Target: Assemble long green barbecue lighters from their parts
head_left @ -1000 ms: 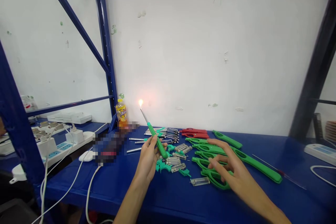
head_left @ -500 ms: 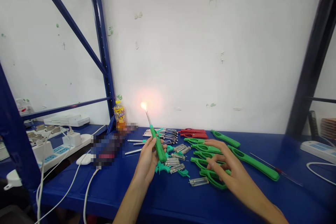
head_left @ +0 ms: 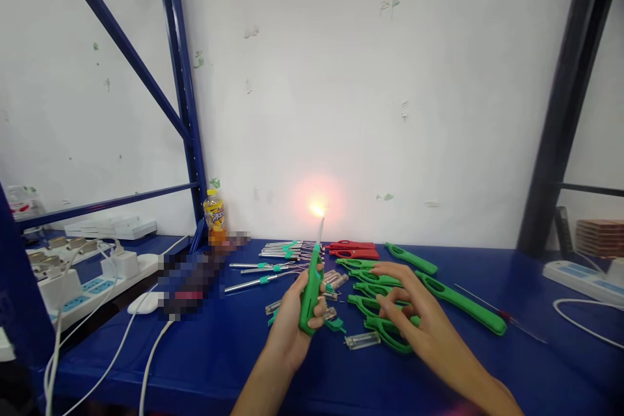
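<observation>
My left hand (head_left: 292,322) is wrapped round a green long-neck lighter (head_left: 311,296), held upright with a flame (head_left: 317,209) burning at its metal tip. My right hand (head_left: 419,318) hovers over several green lighter shells (head_left: 387,335), its fingers bent and apart with nothing between them. Clear fuel cartridges (head_left: 363,340) and small teal plastic parts (head_left: 335,325) lie between the hands, partly hidden by the left one. Behind them are metal lighter tubes (head_left: 253,283) with teal collars and wires.
Red shells (head_left: 353,253) lie near the wall. A long green shell (head_left: 463,302) and a thin screwdriver (head_left: 504,314) are at right. On the left are a drink bottle (head_left: 215,218), power strips (head_left: 102,292), white cables and a blurred dark object. Blue posts (head_left: 178,45) frame the table.
My left hand has moved right and turned the lighter more upright, its flame still lit. My right hand stays over the green shells. The view has shifted slightly.
</observation>
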`<state>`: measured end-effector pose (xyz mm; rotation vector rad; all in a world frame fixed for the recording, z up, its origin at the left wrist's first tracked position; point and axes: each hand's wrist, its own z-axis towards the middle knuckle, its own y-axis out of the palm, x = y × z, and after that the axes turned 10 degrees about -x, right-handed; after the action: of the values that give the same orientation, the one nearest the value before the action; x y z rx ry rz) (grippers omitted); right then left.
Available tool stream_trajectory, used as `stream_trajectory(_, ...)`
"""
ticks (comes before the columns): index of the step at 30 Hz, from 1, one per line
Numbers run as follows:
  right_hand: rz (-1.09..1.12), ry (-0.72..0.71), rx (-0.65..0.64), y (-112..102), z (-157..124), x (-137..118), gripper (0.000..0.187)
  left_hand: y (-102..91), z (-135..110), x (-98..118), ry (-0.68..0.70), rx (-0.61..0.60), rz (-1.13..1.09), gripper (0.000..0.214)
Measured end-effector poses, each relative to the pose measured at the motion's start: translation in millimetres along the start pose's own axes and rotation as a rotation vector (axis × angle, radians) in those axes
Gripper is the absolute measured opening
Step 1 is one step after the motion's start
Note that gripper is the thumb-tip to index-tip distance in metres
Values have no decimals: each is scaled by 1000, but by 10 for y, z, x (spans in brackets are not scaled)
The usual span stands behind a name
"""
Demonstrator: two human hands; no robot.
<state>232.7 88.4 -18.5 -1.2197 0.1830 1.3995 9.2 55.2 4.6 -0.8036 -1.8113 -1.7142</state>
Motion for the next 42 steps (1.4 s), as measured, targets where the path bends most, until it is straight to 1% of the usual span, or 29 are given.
stream_trajectory(3, -14, -17, 1, 6, 2, 19, 36, 59, -21, -57, -38, -26, -41, 27)
stream_trajectory(6, -15, -17, -9, 7, -1, 0, 33, 70, -27, -79, -11, -29, -75, 26)
stream_trajectory(10, -22, 2, -26, -1, -3, -32, 30, 23, -18, -48, 122, -3, -103, 11)
stream_trajectory(15, -30, 16, -39, -13, -2, -37, 29, -55, 9, -14, 315, 104, -120, 22)
stream_trajectory(19, -30, 24, -40, -9, -2, -61, 29, -93, 31, -7, 386, 166, -138, 22)
stream_trajectory(23, -35, 22, -38, 0, -4, -76, 28, -110, 45, 1, 387, 179, -153, 24)
stream_trajectory(31, -68, -7, -35, 3, 2, -59, 29, -76, 49, -43, 326, 143, -161, 25)
stream_trajectory(38, -86, -8, -27, -2, -9, -69, 29, -74, 64, -60, 324, 137, -142, 30)
stream_trajectory(42, -94, -12, -22, -1, 13, -80, 29, -87, 83, -64, 313, 136, -131, 28)
